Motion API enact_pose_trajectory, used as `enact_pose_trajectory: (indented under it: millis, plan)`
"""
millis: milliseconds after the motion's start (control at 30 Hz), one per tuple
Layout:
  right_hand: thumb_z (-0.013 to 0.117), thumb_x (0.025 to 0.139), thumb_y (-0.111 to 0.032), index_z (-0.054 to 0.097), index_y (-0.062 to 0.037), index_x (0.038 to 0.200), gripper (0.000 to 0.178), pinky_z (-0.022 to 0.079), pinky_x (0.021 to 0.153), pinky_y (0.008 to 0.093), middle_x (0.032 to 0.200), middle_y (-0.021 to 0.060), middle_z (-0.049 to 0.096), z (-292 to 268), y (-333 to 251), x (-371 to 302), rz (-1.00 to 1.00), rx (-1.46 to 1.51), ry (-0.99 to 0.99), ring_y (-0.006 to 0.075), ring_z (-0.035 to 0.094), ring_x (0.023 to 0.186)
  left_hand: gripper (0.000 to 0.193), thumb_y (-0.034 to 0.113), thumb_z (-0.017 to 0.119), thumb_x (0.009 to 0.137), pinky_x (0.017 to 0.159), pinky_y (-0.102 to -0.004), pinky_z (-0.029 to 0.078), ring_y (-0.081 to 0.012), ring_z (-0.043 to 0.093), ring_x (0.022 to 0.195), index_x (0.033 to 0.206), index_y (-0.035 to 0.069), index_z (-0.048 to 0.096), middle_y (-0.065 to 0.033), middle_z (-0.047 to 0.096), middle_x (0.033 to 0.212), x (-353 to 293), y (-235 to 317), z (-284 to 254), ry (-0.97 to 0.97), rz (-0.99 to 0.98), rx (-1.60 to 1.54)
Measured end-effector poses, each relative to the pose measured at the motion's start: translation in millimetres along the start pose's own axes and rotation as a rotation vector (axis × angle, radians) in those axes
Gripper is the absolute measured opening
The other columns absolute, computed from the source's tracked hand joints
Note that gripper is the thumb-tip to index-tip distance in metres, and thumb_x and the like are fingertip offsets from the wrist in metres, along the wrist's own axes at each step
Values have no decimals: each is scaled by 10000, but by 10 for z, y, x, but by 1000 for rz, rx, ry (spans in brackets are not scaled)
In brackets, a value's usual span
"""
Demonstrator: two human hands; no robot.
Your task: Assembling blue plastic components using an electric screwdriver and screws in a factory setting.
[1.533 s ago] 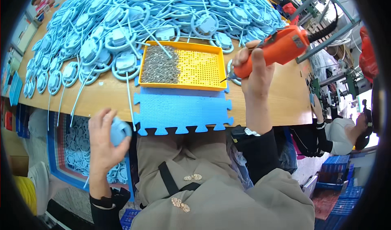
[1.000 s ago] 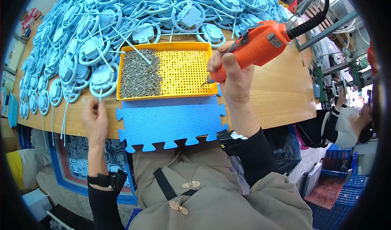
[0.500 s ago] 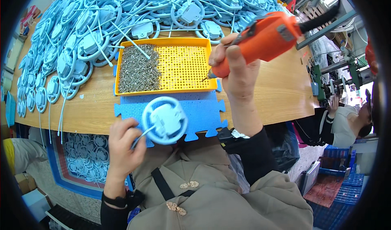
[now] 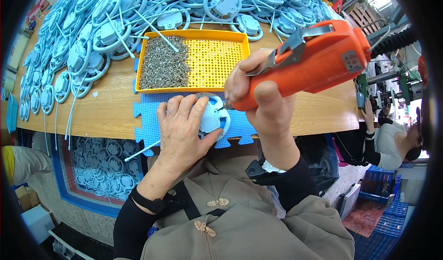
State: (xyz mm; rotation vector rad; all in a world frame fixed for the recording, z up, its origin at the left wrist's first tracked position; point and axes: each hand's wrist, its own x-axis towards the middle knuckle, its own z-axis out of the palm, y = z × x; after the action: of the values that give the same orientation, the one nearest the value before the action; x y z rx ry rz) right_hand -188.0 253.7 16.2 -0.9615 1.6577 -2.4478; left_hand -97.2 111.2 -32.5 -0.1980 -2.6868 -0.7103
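A light blue plastic ring-shaped part (image 4: 213, 117) with a boxy centre lies on the blue foam mat (image 4: 148, 121), its thin stem pointing toward the lower left. My left hand (image 4: 182, 131) grips it from the left, fingers over the top and thumb along the near side; the hand hides much of its left half. In my right hand (image 4: 270, 103) is an orange electric screwdriver (image 4: 309, 59) with a metal lever on top. Its tip meets the right part of the blue piece, though the exact contact spot is hard to make out.
Just beyond the mat stands a yellow perforated tray (image 4: 240, 37), with small metal screws (image 4: 164, 66) heaped in its left half. Similar blue parts (image 4: 115, 34) are piled across the back and left of the wooden table (image 4: 318, 112). Another person (image 4: 392, 142) is at the right.
My left hand has set the blue part on the mat and shifted from its stem to its body. The screwdriver has moved from the tray's near right corner down to the part.
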Motion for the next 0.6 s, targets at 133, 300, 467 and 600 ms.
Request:
enact_pose_trajectory:
  millis: [133,300,467,600]
  plan:
    - [695,858,-456,510,-18,1066,519,480,593,311,742,67,557,16,47,-11,2,-19,-4,179,570,665,664,278,817,629,930,-439,334,-308,479,1104,1198,59,556,-104,546,1148,9,-7,11,19,20,-4]
    - [696,853,-472,506,-20,1069,536,476,587,308,737,63,551,72,64,-32,42,-47,-6,177,565,663,651,280,816,633,925,-440,333,-307,478,1106,1186,52,560,-104,551,1145,25,-23,-2,-20,17,1]
    - [641,847,-587,502,-37,1062,607,463,548,299,699,37,506,131,-111,18,17,-106,-2,164,530,613,586,240,801,632,941,-447,334,-316,483,1094,1147,63,586,-98,556,1137,83,-7,-69,44,37,-145]
    - [606,810,-664,510,-51,1069,673,462,542,296,706,25,509,184,-225,52,62,-1,-29,157,529,614,419,197,802,645,936,-463,326,-269,510,1028,1024,124,639,-44,568,1024,191,-75,-13,123,162,-201]
